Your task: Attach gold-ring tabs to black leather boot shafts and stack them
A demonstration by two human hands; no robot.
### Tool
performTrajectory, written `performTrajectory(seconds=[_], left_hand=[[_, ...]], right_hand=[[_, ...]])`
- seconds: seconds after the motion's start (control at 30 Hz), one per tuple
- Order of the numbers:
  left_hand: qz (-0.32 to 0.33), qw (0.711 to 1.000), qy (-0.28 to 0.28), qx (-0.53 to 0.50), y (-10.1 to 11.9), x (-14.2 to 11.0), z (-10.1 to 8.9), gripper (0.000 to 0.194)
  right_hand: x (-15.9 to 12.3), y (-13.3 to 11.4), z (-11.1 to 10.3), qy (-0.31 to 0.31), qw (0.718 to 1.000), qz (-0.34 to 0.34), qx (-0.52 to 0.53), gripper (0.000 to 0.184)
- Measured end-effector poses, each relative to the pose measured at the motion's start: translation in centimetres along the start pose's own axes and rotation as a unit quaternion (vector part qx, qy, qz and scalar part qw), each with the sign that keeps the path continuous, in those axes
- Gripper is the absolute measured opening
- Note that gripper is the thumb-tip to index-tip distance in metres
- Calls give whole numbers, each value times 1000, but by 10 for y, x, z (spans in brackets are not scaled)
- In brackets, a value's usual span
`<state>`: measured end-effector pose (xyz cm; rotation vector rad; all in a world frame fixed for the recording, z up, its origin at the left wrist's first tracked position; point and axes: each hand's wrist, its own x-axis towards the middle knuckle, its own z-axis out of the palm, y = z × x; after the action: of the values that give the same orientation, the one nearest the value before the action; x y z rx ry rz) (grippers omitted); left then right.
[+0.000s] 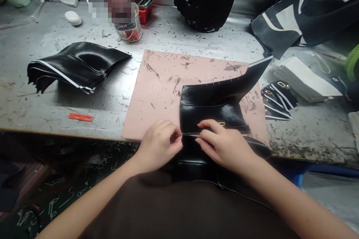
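Observation:
A glossy black leather boot upper lies partly on a pink board, its lower part folding over the table's front edge towards my lap. At the left end of that fold my left hand is closed in a pinch on the leather's edge. My right hand has its fingers curled on the same edge a little to the right, thumb and fingertips close together. A thin dark line of edge shows between the two hands. Just above my right fingers sits a small gold oval buckle. Whatever lies inside the pinches is hidden.
Stacked black leather pieces lie at left, near an orange-red strip. Small black tabs with gold rings and white pieces lie at right. Behind stand a clear cup, a red basket and a black leather pile.

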<state>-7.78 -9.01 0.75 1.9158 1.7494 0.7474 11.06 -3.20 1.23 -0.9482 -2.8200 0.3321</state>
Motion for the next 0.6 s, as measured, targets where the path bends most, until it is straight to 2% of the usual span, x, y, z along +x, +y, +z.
performTrajectory(seconds=[0.13,0.23,0.5,0.6], left_hand=[[-71,997,-35,-13,3,6,-4,9],[-92,995,-45,-10,3,8,-6,8],[-89,995,-49,16,3,12,-5,8],[-64,996,-50,35,1,9,-5,8]], right_hand=[[6,-1,-4,-12,1000,5,-10,27],[9,0,-4,-14,1000,0,-22,27],[11,1,-3,-10,1000,-5,-29,25],[11,1,-3,-9,999,-9,-30,25]])
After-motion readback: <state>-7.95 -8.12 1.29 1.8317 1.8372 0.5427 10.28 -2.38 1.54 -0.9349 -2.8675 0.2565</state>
